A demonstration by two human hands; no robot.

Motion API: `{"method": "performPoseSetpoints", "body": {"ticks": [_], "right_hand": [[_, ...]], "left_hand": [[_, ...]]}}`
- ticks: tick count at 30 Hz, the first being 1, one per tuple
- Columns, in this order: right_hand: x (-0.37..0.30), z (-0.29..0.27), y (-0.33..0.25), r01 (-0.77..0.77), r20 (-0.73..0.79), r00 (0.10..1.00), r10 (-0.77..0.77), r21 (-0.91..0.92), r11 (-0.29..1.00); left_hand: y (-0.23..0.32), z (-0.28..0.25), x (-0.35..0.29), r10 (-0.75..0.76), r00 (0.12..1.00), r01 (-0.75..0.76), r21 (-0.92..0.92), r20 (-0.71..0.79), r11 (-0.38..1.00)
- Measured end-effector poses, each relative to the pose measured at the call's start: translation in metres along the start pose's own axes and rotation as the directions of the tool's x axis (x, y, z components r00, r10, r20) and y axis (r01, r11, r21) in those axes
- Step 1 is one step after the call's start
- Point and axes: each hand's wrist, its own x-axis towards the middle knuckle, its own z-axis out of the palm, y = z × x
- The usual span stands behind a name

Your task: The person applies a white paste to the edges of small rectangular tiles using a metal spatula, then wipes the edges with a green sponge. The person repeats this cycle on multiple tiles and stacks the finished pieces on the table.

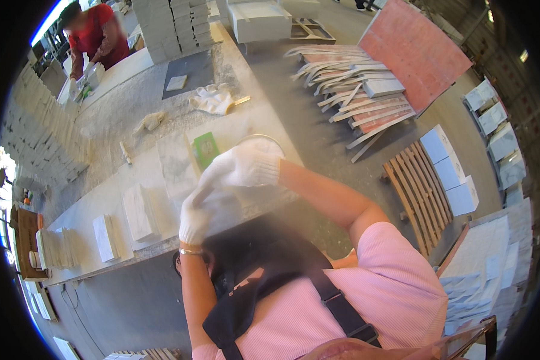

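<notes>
White knitted gloves cover both my hands, which meet over the near edge of a dusty work table [162, 225]. My left hand [195, 219] is closed, its fingertips up against the other glove. Above it and to the right, my right hand [249, 166] bends its fingers down toward the left one. Whatever the fingers hold, if anything, is hidden by gloves and haze. A round rim [264, 139] shows just behind my right hand. Beside the hands lie a green square piece [205, 149] and a pale veined tile [175, 168].
Small tile stacks [139, 214] line the table's near side leftward. A loose glove [213, 99] and a dark mat [189, 75] lie farther back. Tall tile stacks [171, 30] stand behind. A co-worker in red [102, 36] works far left. Strips [354, 90] and a wooden pallet [417, 195] are at right.
</notes>
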Motion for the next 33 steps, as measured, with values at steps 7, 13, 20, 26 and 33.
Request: {"method": "performPoseSetpoints", "body": {"ticks": [7, 13, 20, 26, 33], "right_hand": [[0.004, 0.01, 0.028, -0.118, 0.085, 0.991, 0.107, 0.127, 0.985], [0.016, 0.012, 0.008, -0.209, 0.18, 0.959, 0.217, -0.063, 0.976], [0.016, 0.005, 0.014, -0.16, 0.217, 0.963, 0.158, -0.007, 0.987], [-0.008, -0.003, 0.009, -0.102, 0.196, 0.974, 0.112, -0.061, 0.993], [0.016, 0.009, 0.007, -0.049, 0.162, 0.985, 0.062, -0.082, 0.995]], "left_hand": [[0.017, 0.0, -0.006, 0.075, 0.995, -0.066, -0.118, 0.068, 0.991], [0.043, -0.004, -0.018, 0.091, 0.994, -0.076, -0.198, 0.065, 0.977], [0.043, -0.002, -0.014, 0.098, 0.992, -0.064, -0.331, 0.085, 0.941], [0.04, 0.002, -0.011, -0.024, 0.996, 0.032, -0.097, 0.081, 0.995], [0.039, 0.0, -0.015, 0.301, 0.953, -0.294, -0.305, -0.025, 0.906]]}}
